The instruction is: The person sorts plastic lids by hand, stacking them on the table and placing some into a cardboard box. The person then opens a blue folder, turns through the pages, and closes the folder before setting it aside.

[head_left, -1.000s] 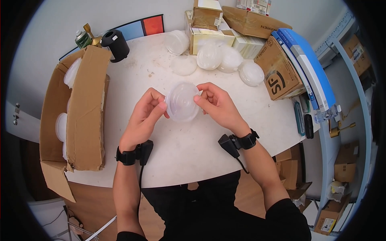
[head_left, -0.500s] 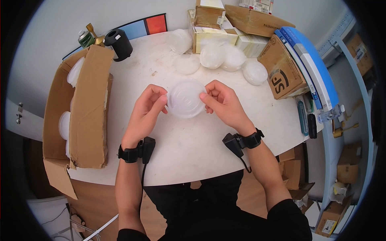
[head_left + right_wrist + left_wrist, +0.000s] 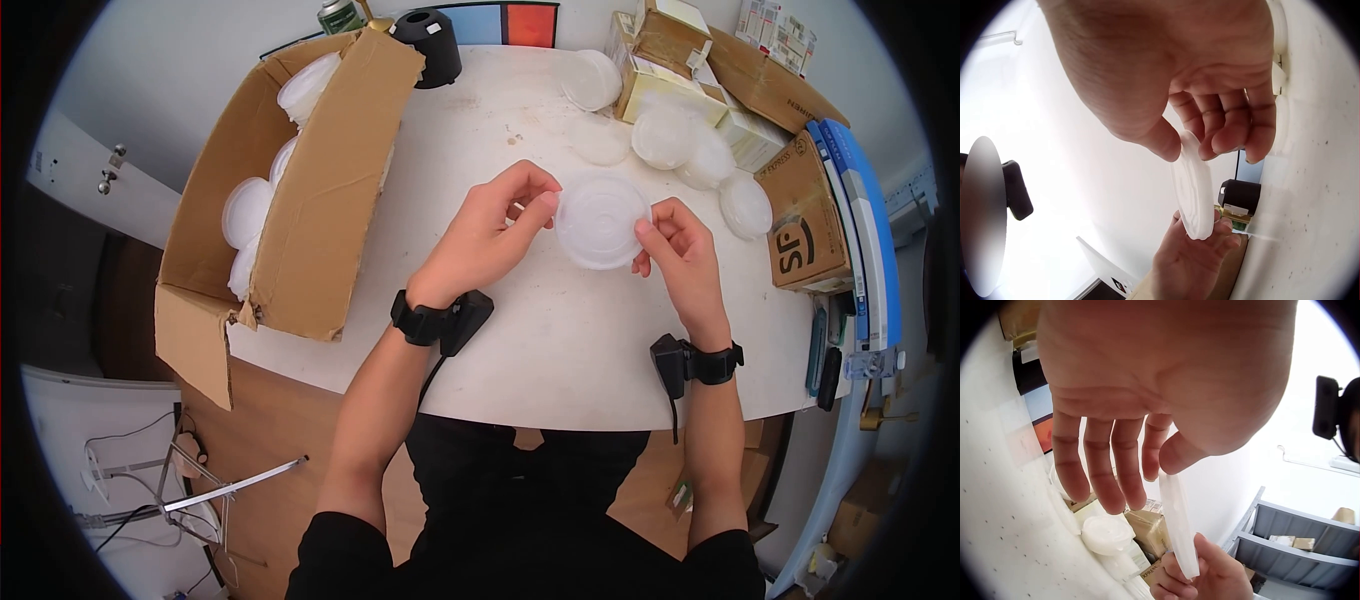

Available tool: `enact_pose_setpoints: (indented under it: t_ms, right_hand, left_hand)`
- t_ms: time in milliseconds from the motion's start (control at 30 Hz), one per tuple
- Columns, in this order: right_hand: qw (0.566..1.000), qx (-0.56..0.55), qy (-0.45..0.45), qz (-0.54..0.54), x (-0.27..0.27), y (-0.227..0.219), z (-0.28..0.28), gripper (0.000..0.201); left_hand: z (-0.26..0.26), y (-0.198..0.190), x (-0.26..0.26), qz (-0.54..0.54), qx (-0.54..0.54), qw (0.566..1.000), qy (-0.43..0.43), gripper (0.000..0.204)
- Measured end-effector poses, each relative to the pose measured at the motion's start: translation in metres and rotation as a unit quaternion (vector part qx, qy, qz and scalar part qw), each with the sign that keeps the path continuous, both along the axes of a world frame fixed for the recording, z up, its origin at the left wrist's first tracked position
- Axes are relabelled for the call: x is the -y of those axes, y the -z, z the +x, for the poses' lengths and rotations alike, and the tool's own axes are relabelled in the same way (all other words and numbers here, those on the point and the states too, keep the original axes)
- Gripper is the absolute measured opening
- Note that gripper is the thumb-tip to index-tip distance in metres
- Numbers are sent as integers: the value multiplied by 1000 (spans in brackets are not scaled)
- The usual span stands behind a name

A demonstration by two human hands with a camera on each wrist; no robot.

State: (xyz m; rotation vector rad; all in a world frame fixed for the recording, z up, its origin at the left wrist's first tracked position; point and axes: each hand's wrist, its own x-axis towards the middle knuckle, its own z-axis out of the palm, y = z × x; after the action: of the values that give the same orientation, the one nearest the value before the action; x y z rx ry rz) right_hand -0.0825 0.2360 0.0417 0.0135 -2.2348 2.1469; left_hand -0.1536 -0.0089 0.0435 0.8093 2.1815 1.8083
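A round translucent plastic lid (image 3: pixel 602 222) with ring-shaped ridges is held up over the white table, its face toward the head camera. At its left rim, my left hand (image 3: pixel 492 228) pinches it between thumb and forefinger, the other fingers loosely bent. My right hand (image 3: pixel 685 262) grips the opposite rim, thumb on the near face and fingers behind. Seen edge-on in the left wrist view, the lid (image 3: pixel 1179 528) looks thin and spans from one hand to the other. In the right wrist view the lid (image 3: pixel 1194 187) hangs below the right thumb.
An open cardboard box (image 3: pixel 330 190) on the left holds several white round lids or containers (image 3: pixel 247 212). More translucent round containers (image 3: pixel 662 138) lie at the back right, before stacked cartons (image 3: pixel 670 95). An SF box (image 3: pixel 806 215) and blue binders (image 3: pixel 865 235) stand on the right; a black canister (image 3: pixel 427 45) stands behind.
The head view has swung left, so the table and boxes appear farther right. The lid has turned from a tilt to face the camera more squarely. Both hands stay at its rim.
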Motion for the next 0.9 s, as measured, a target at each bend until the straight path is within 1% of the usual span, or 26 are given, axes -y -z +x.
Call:
enact_pose_setpoints:
  t_ms: [67, 367, 433, 467, 533, 567, 633, 900]
  right_hand:
    - [1000, -2, 4, 6, 0, 0, 0, 17]
    - [1000, 1, 9, 12, 3, -3, 1, 16]
    - [1000, 3, 10, 8, 3, -3, 2, 17]
    - [1000, 4, 15, 6, 4, -3, 2, 20]
    - [1000, 5, 17, 7, 5, -5, 3, 21]
    - [1000, 7, 22, 11, 6, -6, 3, 23]
    - [1000, 4, 21, 13, 6, -5, 3, 23]
    - [1000, 1, 13, 16, 7, -3, 3, 26]
  left_hand:
    - [0, 0, 0, -6, -7, 1000, -3, 17]
    - [-1, 1, 0, -61, -102, 992, -31, 18]
    - [0, -2, 0, -94, -133, 986, -30, 17]
    - [0, -1, 1, -96, -133, 986, -34, 17]
    - [-1, 2, 0, -118, -183, 975, -39, 16]
    - [-1, 2, 0, -118, -183, 975, -42, 16]
    - [1, 2, 0, -132, -220, 965, -49, 16]
    - [-1, 7, 2, -149, -233, 960, -39, 23]
